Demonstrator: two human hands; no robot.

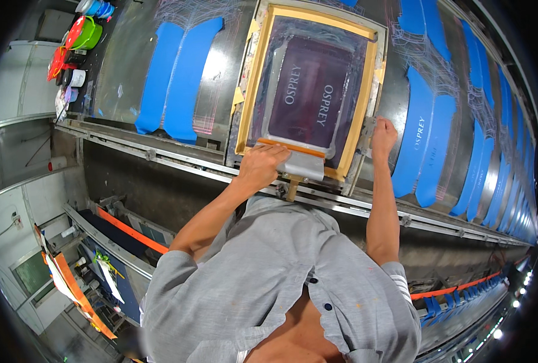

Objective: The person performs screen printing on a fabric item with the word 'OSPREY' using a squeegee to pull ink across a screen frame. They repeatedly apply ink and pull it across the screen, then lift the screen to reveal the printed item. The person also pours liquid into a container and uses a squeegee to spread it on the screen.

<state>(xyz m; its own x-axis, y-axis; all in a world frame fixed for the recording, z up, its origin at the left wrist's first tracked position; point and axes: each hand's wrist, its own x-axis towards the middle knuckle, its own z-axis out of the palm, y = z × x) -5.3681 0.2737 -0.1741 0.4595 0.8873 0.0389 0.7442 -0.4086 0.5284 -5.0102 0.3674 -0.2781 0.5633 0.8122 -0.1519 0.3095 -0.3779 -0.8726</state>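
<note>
A wooden-framed printing screen (263, 66) lies flat on the long metal table (123, 66), its mesh stained dark purple. At the frame's near edge rests a squeegee (302, 162) with an orange blade strip and a wooden handle. My left hand (261, 164) is closed on the squeegee's left end. My right hand (382, 136) grips the right near corner of the screen frame. Blue fabric pieces (178, 72) lie in pairs on the table to the left of the screen, and more blue pieces (423, 139) run along the table to the right.
Paint tubs and bowls (78, 42) in red, green, blue and white stand at the far left end. A metal rail (160, 158) runs along the table's near edge. Below it are an orange bar (129, 233) and shelves with clutter (81, 278).
</note>
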